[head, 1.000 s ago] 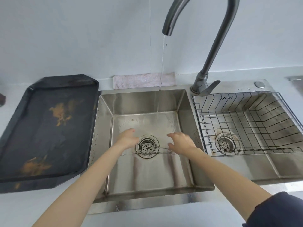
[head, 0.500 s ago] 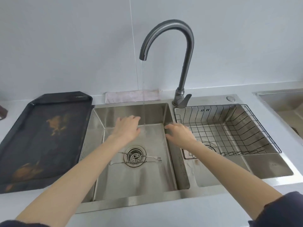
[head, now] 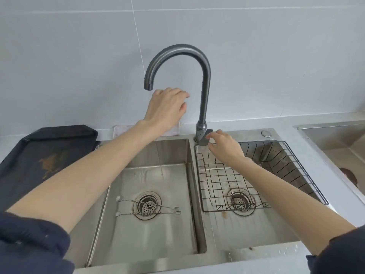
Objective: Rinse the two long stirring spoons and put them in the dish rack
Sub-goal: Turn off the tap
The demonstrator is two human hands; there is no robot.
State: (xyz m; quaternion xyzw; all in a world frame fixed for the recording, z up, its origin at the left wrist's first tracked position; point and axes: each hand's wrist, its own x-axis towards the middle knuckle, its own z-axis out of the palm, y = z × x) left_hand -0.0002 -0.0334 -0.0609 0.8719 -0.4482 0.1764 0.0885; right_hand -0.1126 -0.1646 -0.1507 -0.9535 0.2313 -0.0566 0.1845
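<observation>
Two long thin metal stirring spoons [head: 148, 209] lie side by side across the drain on the floor of the left sink basin [head: 150, 230]. The black wire dish rack [head: 256, 175] sits in the right basin and holds nothing. My left hand [head: 166, 107] is raised between the faucet spout and its stem, fingers loosely apart, holding nothing. My right hand [head: 225, 147] is at the faucet lever [head: 205, 135], thumb and fingers just touching or nearly touching it. A last thin trickle of water [head: 161, 165] falls into the left basin.
The grey gooseneck faucet [head: 199, 76] stands between the basins. A dark stained tray [head: 45, 159] lies on the counter at left. A pale cloth [head: 124, 129] lies behind the left basin. Another sink [head: 339, 141] shows at far right.
Both hands rose out of the left basin, the left up to the faucet, the right to the lever. The stream has thinned to a trickle. The spoons stay on the drain.
</observation>
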